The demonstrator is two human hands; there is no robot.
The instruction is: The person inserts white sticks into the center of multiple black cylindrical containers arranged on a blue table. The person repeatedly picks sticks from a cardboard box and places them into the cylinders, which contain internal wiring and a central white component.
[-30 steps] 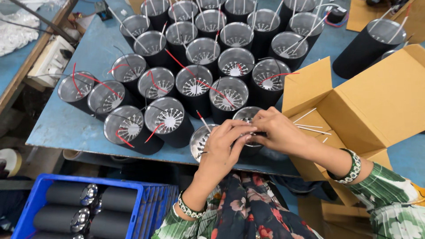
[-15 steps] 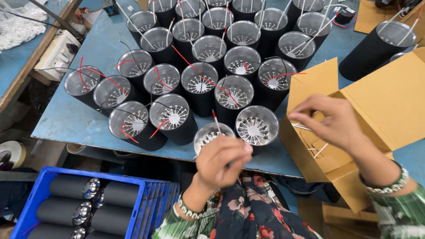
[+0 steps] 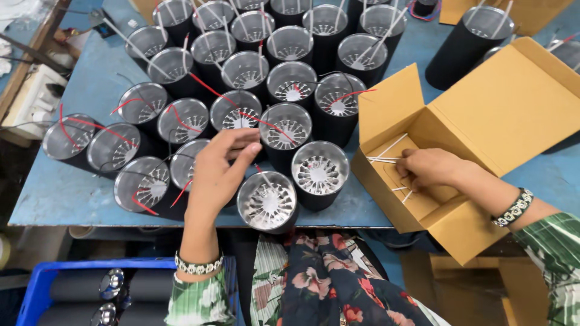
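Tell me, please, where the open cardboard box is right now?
In the head view the cardboard box sits at the right edge of the blue table, beside the black cylinders; the right hand reaches inside it.

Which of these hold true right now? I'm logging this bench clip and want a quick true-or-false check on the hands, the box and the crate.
1. The right hand reaches into the open cardboard box. True.
2. The left hand rests inside the blue crate. False: it hovers over the black cylindrical housings on the blue table.
3. Thin white sticks lie in the box. True.
4. The blue crate is empty. False: dark cylinders lie in it.
5. Some housings have red wires in them. True.
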